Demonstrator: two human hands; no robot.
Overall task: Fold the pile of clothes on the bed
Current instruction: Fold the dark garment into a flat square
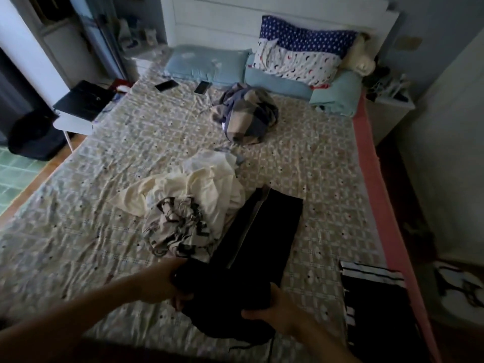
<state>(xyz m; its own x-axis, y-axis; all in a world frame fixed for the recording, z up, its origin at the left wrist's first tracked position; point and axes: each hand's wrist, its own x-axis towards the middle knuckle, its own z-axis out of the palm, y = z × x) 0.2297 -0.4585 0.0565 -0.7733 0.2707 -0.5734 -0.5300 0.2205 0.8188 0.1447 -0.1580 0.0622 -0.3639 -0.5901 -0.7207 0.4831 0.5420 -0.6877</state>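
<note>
Black trousers (pixel 262 231) lie stretched out on the patterned bed sheet (pixel 91 192), legs pointing away from me. My left hand (pixel 167 286) grips the waist end on its left side. My right hand (pixel 275 307) holds the same end on the right. A pile of cream and white clothes (pixel 204 184) with a black-and-white patterned garment (pixel 175 226) lies just left of the trousers. A crumpled blue and beige checked garment (pixel 246 113) sits further up the bed. A folded black piece with white stripes (pixel 372 292) rests at the near right edge.
Two phones (pixel 166 85) (pixel 203 87) lie near the light blue pillows (pixel 207 64). A star-print pillow (pixel 301 53) leans on the white headboard. A white table with a black bag (pixel 83 100) stands left of the bed. The bed's red edge (pixel 372 158) runs along the right.
</note>
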